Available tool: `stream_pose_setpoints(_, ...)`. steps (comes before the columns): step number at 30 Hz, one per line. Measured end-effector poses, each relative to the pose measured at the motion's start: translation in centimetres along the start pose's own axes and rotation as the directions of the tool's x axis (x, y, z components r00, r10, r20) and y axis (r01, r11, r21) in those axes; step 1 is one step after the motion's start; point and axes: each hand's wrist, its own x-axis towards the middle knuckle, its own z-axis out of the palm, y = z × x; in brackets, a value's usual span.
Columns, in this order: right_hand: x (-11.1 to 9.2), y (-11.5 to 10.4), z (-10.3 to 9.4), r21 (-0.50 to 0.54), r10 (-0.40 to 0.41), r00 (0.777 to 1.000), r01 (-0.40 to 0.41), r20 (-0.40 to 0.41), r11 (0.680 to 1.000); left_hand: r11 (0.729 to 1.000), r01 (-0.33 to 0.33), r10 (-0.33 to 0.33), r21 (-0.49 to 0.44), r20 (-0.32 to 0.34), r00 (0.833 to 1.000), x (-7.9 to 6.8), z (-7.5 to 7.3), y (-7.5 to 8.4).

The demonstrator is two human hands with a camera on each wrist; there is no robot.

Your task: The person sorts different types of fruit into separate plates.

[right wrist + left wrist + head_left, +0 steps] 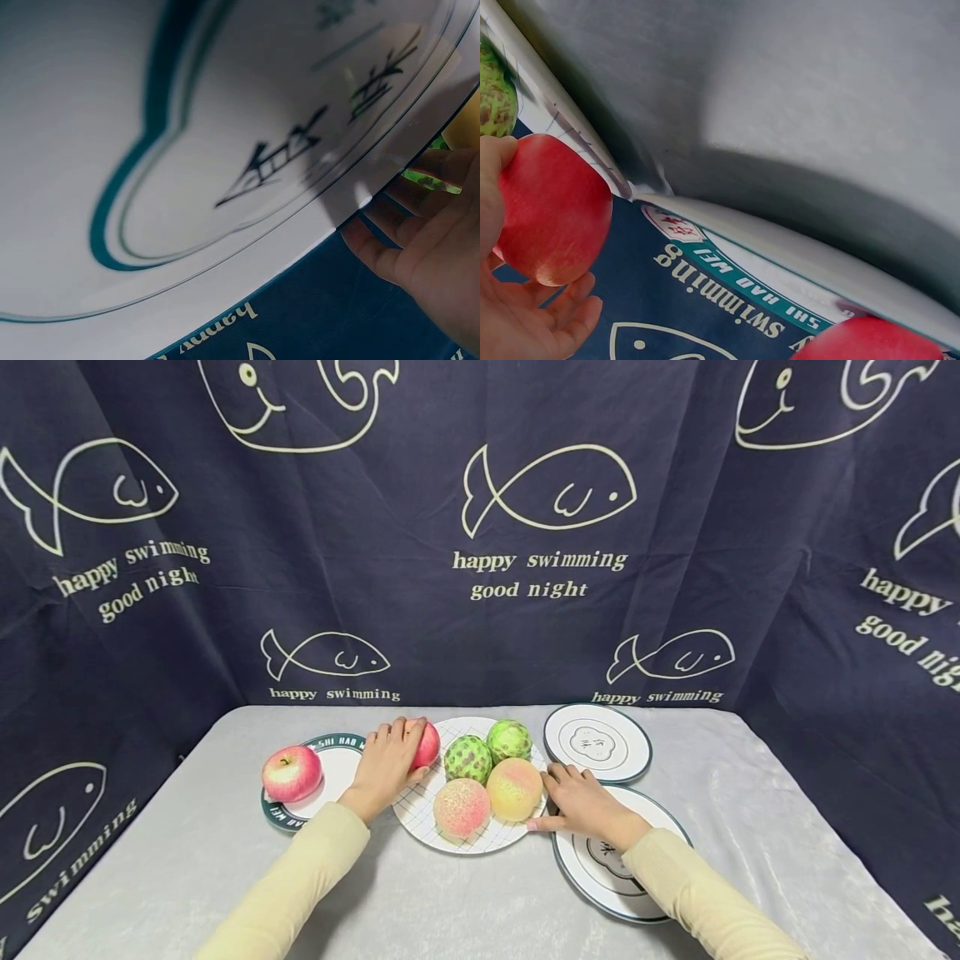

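My left hand (390, 758) grips a red apple (428, 745) at the left edge of the white checked plate (420, 831). In the left wrist view, thumb and fingers sit around that apple (553, 214). My right hand (588, 802) reaches over the plate's right rim, fingers loosely bent beside a yellow-orange peach (514, 789), thumb near the rim. A pinkish peach (462, 808) lies to its left. Behind them are two green, dark-spotted round fruits (468, 758). Part of the right hand (442, 247) shows past a plate rim in the right wrist view.
At left, a green-rimmed plate (330, 745) carries another red apple (292, 773). To the right are two white plates with dark rims, a far one (562, 735) and a near one (600, 893) under the right forearm. A dark fish-print curtain (480, 635) stands behind the grey cloth.
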Motion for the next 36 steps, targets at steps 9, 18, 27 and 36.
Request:
stream_pose_setpoints(9, 0.0, 0.0, -0.1, 0.003, 0.007, 1.000, -0.007, 0.009, 1.000, 1.000, 0.016, -0.016, 0.005, -0.012, 1.000, -0.7, -0.4, -1.0)
stream_pose_setpoints(18, -0.1, -0.1, -0.3, 0.002, -0.001, 1.000, 0.001, -0.003, 1.000, 0.999, 0.030, -0.029, 0.012, -0.027, 0.999, -1.5, -1.3, -1.8)
stream_pose_setpoints(27, 0.0, 0.0, -0.2, -0.005, -0.007, 1.000, 0.007, -0.006, 1.000, 0.999, 0.031, -0.031, 0.012, -0.045, 0.999, -2.2, -2.1, -2.9)
stream_pose_setpoints(36, 0.0, 0.0, 0.0, -0.006, -0.004, 1.000, 0.004, 0.000, 1.000, 0.998, 0.047, -0.044, 0.044, -0.061, 0.997, -3.2, -2.6, -4.0)
